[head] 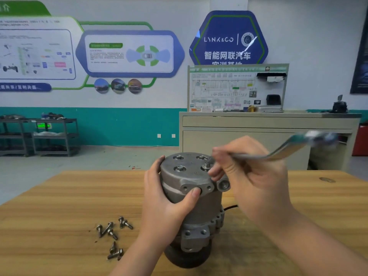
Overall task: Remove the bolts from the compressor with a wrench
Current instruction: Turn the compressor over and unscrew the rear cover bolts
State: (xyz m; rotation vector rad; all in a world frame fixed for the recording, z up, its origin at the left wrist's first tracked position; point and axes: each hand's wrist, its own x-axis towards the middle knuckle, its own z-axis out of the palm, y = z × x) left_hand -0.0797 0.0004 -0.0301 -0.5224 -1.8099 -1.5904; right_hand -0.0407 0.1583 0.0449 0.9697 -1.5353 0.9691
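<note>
Compressor [191,200] stands upright at center-bottom of frame on wooden table [59,196], flat end cap facing up. Left hand [169,198] wraps its left side, fingers curled behind, thumb pressed on the front flange. Right hand [251,176] at center-right grips the wrench [278,152] shaft, fingers closed round it; wrench runs up toward right of frame, far end motion-blurred. Wrench's near end sits at the front-right bolt [206,166] on the cap, fingertips just beside it; can't tell if wrench is seated on the head. Three more bolts in cap: back-left [178,157], back-right [201,157], front-left [179,168]. Loose bolts [111,234] lie scattered on table at lower left of frame, near left wrist, approx seven, some touching each other. Black cable [231,207] pokes out right of compressor. Bkgd: beige cabinet [258,124] w/ wiring board [237,88] upper right, metal racks [39,136] at left, wall posters above.
</note>
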